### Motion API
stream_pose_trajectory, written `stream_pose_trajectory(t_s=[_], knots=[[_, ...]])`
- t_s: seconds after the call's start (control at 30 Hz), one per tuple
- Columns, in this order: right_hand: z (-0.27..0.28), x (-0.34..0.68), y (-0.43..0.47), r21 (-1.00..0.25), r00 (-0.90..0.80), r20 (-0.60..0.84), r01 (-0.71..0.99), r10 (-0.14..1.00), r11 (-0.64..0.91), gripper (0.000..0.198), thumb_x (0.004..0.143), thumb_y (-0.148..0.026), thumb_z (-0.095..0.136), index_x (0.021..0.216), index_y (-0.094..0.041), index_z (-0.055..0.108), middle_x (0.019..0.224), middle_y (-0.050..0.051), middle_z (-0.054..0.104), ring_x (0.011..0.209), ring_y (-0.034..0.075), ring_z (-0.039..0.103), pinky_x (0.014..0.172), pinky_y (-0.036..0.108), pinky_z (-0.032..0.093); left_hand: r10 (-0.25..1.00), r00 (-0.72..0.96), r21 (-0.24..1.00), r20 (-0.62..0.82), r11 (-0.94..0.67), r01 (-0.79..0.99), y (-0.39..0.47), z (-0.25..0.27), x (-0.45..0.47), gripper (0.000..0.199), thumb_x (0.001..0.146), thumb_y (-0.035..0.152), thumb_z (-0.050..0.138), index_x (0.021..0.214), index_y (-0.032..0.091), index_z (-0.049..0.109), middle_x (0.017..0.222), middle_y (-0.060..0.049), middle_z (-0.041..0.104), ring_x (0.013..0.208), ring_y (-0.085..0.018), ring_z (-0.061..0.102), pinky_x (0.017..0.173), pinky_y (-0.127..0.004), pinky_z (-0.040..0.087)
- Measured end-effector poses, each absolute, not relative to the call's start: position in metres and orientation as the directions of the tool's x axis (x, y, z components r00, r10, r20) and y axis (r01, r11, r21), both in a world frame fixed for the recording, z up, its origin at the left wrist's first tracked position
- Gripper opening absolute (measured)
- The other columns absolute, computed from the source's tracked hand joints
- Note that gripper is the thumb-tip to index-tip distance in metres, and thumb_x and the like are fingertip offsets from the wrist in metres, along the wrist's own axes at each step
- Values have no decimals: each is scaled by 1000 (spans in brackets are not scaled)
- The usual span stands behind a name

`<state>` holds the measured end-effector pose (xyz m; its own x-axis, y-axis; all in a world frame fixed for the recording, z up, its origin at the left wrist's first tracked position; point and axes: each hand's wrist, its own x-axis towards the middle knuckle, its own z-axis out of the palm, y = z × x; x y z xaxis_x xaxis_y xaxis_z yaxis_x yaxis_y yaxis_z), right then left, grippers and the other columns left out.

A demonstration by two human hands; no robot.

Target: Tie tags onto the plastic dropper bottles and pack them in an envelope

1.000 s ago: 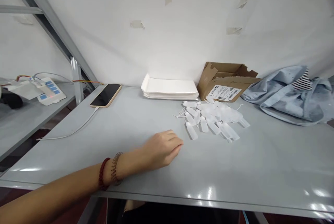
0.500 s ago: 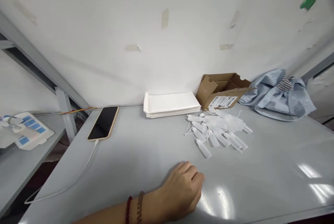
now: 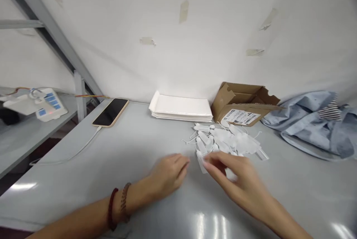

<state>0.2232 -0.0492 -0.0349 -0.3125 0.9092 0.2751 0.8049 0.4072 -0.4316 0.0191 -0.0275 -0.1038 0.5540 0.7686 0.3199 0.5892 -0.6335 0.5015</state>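
A heap of small frosted-white, bottle-shaped plastic pieces with thin white strings lies on the grey table. My right hand reaches over the front of this heap, thumb and index finger curved with a gap between them. Their tips are at the edge of the nearest plastic piece; blur hides whether they touch it. Just left of that piece, my left hand hovers or rests low over the table with its fingers curled together. Nothing shows in it. Two bracelets circle the left wrist.
Behind the heap lie a stack of white padded envelopes and an open cardboard box with a label. Light blue cloth is at the right. A phone on a white cable lies left; a power strip is beyond.
My right hand has come in from the right to the front of the heap. My left hand has shifted left and up in view. The camera view has also moved.
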Motion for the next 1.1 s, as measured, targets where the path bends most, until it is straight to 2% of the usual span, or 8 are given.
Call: stream_pose_trajectory(t_s=[0.13,0.23,0.4,0.5,0.57,0.67,0.8,1.1], knots=[[-71,217,-29,-115,-410,188,893,893,435,23,89,-35,50,75,-17,57,61,7,67,41,17,55,40,27,21,877,346,611,334,-481,629,-11,-100,26,21,87,17,42,89,16,62,73,-3,67,57,-12,55,56,-23,42],[-83,211,-29,-86,-368,123,921,922,379,24,87,-35,48,71,-18,53,55,8,64,38,17,53,43,28,13,891,326,631,316,-454,629,-7,-98,28,20,85,17,43,87,15,63,67,-2,65,52,-10,50,52,-22,40],[-59,217,-30,-445,-303,-93,865,949,232,17,76,-25,54,61,-19,49,52,3,57,48,15,49,46,26,24,918,331,749,218,-375,547,-4,-95,26,20,85,20,45,88,13,64,60,0,59,51,-10,45,53,-23,38],[-39,219,-25,-832,-322,-166,553,932,43,19,83,-36,49,77,-19,56,58,1,60,48,12,46,48,25,33,933,357,933,46,-168,318,-2,-88,19,28,89,29,46,106,12,61,76,-4,64,58,-10,51,56,-24,42],[-33,214,-22,-943,-305,-144,331,941,-38,23,86,-39,47,83,-18,56,59,-1,59,48,10,47,50,25,36,910,413,993,-42,-8,118,-2,-81,12,38,91,36,44,118,12,55,92,-9,64,68,-12,55,57,-24,44],[-34,199,-17,-992,-264,-110,83,958,-91,18,85,-36,50,87,-19,54,62,-1,60,51,12,53,51,25,40,872,476,975,-109,186,-118,-4,-69,2,43,91,43,45,114,8,57,91,-12,62,76,-15,57,59,-25,46],[-44,182,-15,-995,-210,-83,-38,974,-93,12,82,-31,52,87,-20,53,67,-1,63,52,12,56,55,27,43,880,471,946,-55,197,-257,-12,-56,-2,38,88,43,53,102,8,61,85,-10,61,72,-14,58,60,-26,47],[-59,188,-29,-996,-365,-86,-2,927,-93,12,88,-31,49,89,-20,53,71,-1,64,55,12,58,56,26,40,970,216,992,112,-122,33,-25,-56,3,22,85,34,58,88,13,64,70,-1,60,61,-11,55,60,-24,49]])
